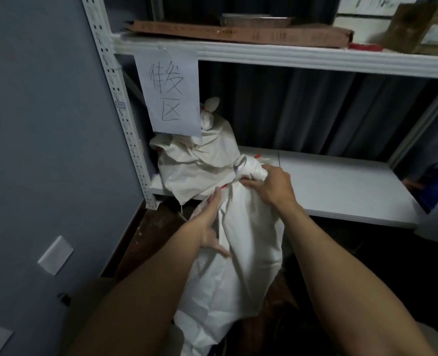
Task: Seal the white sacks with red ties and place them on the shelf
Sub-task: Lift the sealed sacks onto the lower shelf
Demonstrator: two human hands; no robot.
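White sack (238, 253) is up against the lower shelf (341, 186) edge as we grasp its bunched neck in our right hand (271, 183) and press our flat left hand (208, 227) to its side (another tied sack (199, 160) already sits there).

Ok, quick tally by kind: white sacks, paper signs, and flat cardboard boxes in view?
White sacks: 2, shelved sack and held sack; the shelved heap may hide another
Paper signs: 1
Flat cardboard boxes: 1
Total: 4
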